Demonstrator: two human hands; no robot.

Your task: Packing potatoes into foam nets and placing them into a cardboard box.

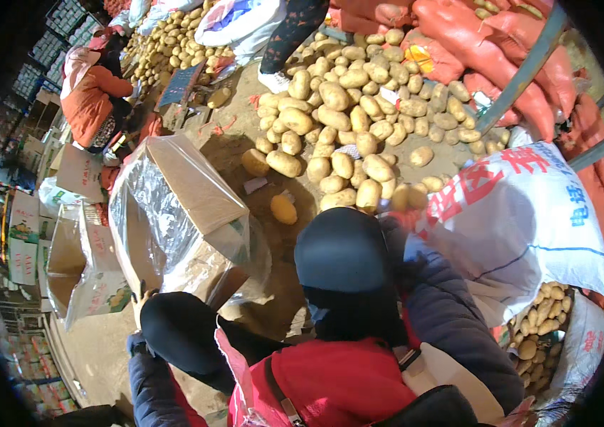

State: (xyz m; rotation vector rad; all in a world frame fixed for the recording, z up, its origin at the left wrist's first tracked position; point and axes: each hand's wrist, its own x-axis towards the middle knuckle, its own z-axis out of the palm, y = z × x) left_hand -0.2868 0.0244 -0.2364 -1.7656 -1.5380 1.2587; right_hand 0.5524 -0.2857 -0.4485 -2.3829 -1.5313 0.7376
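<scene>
My left hand point(140, 309) is at the near edge of a cardboard carton point(195, 184) lined with clear plastic film, beside my left knee. The knee hides part of that hand, and whether it grips the edge is unclear. Past my right knee reaches my right hand point(407, 218), blurred, among the nearest potatoes point(368, 195) of a loose heap. It lies close to a white woven sack point(510, 229) with red and blue printing. Motion blur hides whether those fingers hold anything. One potato point(283, 208) lies apart on the ground between carton and heap.
Another plastic-lined carton point(96, 261) stands at left. Full red sacks point(488, 48) are piled behind the heap, near a slanting metal bar point(526, 69). A person in an orange jacket point(88, 101) crouches by a farther potato pile point(173, 45). Another person's leg point(294, 34) stands behind the heap.
</scene>
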